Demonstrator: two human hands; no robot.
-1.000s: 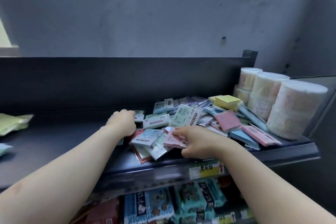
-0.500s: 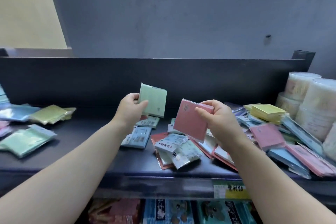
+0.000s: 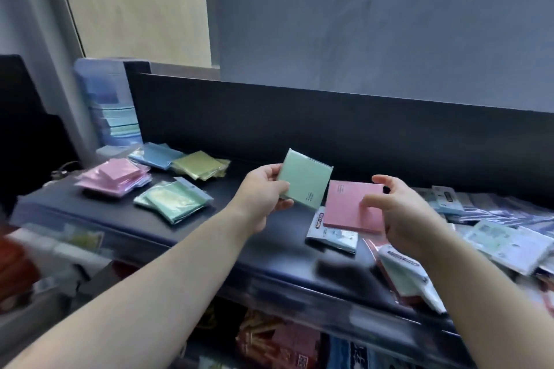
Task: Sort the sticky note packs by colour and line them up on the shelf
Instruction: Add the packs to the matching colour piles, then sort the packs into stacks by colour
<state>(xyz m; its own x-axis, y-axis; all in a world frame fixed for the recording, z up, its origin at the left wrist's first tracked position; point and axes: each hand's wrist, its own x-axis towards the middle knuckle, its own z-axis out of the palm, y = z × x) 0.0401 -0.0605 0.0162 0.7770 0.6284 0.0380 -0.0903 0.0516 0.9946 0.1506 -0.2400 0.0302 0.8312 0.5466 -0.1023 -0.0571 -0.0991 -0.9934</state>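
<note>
My left hand (image 3: 260,195) holds a green sticky note pack (image 3: 304,178) above the dark shelf (image 3: 239,249), pinching its left edge. Beside it my right hand (image 3: 404,216) holds a pink pack (image 3: 347,207) by its right side, thumb on top. At the shelf's left lie sorted piles: pink (image 3: 115,178), blue (image 3: 156,155), yellow (image 3: 199,165) and green (image 3: 174,199). An unsorted heap of packs (image 3: 491,234) covers the shelf's right part.
A tall stack of blue and green wrapped goods (image 3: 111,105) stands at the shelf's back left corner. A dark back panel (image 3: 329,129) runs behind the shelf. Packaged goods (image 3: 284,341) fill the lower shelf below.
The view has swung left, away from the heap toward the sorted piles. Both hands have carried their packs leftward; the green pack now tilts toward the pink one.
</note>
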